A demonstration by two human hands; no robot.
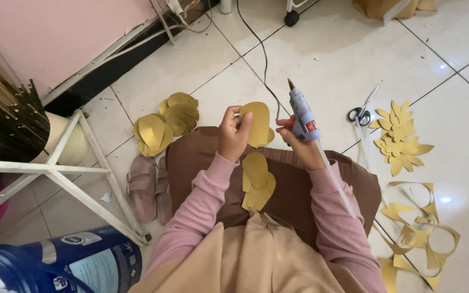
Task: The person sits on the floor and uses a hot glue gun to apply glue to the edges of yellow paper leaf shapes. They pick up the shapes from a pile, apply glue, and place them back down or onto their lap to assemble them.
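Note:
My left hand (233, 133) pinches a gold paper petal (257, 122) and holds it upright above my lap. My right hand (301, 142) grips a pale blue glue gun (302, 113) with its nozzle pointing up and away, just right of the petal. A glue stick juts from the gun's back along my right sleeve. Several more gold petals (257, 182) lie stacked on my brown skirt (202, 157).
Piles of gold petals (165, 122) lie on the white tile floor to the left. Scissors (359, 114), gold leaf cutouts (398, 138) and paper scraps (416, 230) lie to the right. Pink sandals (147, 187), a white stand (77, 173), a blue bucket (66, 263) and a black cord (259, 49) are nearby.

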